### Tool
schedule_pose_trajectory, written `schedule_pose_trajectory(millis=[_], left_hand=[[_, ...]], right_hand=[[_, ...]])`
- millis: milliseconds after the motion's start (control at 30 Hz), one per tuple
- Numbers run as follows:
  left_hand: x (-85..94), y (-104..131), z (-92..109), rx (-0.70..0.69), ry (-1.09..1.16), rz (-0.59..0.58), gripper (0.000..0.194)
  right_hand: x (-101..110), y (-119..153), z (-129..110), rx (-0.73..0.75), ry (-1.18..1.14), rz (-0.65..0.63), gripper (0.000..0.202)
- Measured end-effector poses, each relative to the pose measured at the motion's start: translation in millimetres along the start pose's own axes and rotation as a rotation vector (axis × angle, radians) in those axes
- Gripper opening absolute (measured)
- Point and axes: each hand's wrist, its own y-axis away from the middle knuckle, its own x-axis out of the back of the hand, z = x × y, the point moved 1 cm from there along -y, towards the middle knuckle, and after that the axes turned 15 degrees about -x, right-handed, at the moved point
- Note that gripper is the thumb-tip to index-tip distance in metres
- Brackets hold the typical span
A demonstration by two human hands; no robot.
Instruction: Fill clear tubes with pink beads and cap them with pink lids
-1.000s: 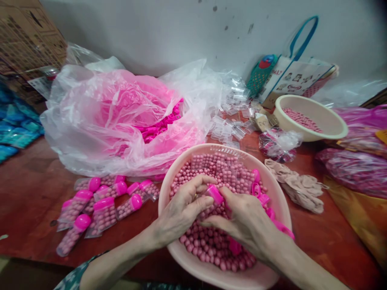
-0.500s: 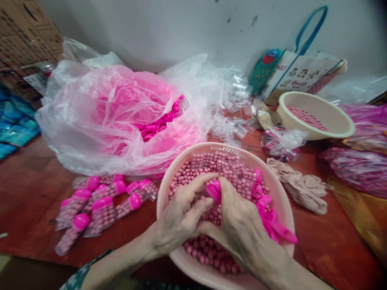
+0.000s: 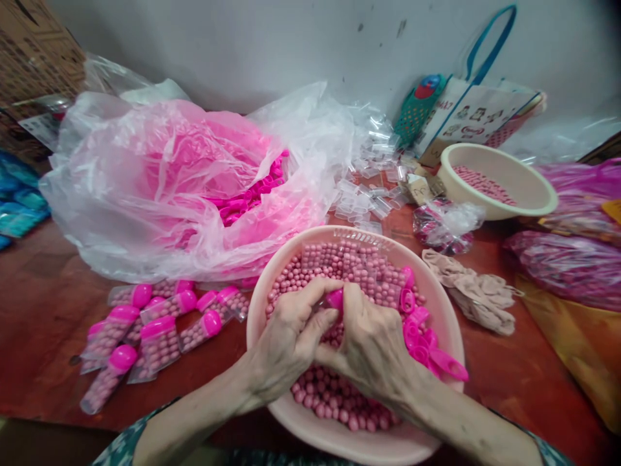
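Over a pale pink basin [image 3: 257, 323] of pink beads [image 3: 334, 404], my left hand [image 3: 288, 333] and my right hand [image 3: 371, 343] meet, both closed on a pink cap [image 3: 336, 298]. My fingers hide most of it, and any container under it cannot be made out. Clear packs filled with beads [image 3: 323, 259] lie in the basin's far part. Loose pink caps [image 3: 417, 330] rest along its right side. Left of the basin, several bead-filled clear containers with pink caps [image 3: 160, 340] lie on the red table.
Behind the basin sits a large clear plastic bag [image 3: 87, 175] of pink caps. Empty clear containers [image 3: 359, 200] are scattered beside it. To the right are a cream bowl [image 3: 538, 197] of pink pieces, beige gloves [image 3: 478, 291], a tote bag [image 3: 466, 116] and purple packages [image 3: 563, 265].
Less of the pink cap shows now, as my right fingers have closed further over it against my left hand. The whole view has shifted slightly.
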Motion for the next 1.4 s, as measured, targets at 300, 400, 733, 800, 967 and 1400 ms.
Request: schedule_pose_trajectory(millis=[300, 400, 733, 800, 967, 1400], left_hand=[[42.0, 52, -14, -0.019, -0.393, 0.758, 0.039], [62.1, 83, -47, -0.003, -0.811, 0.753, 0.041], [69.4, 85, -108, -0.037, -1.182, 0.367, 0.032], [75.4, 81, -103, -0.057, -1.18, 0.395, 0.032], [69.4, 65, -44, -0.27, -0.987, 0.621, 0.027], [-9.3, 11, 4, 0.201, 0.404, 0.109, 0.01]], right_hand=[[26, -20, 62, -0.257, -0.259, -0.071, 0.032], [20, -26, 76, -0.166, -0.107, -0.037, 0.026], [11, -19, 58, -0.233, -0.165, -0.222, 0.013], [14, -19, 61, -0.238, -0.219, -0.183, 0.013], [27, -18, 54, -0.312, -0.65, -0.189, 0.008], [46, 11, 52, -0.05, -0.508, -0.438, 0.013]])
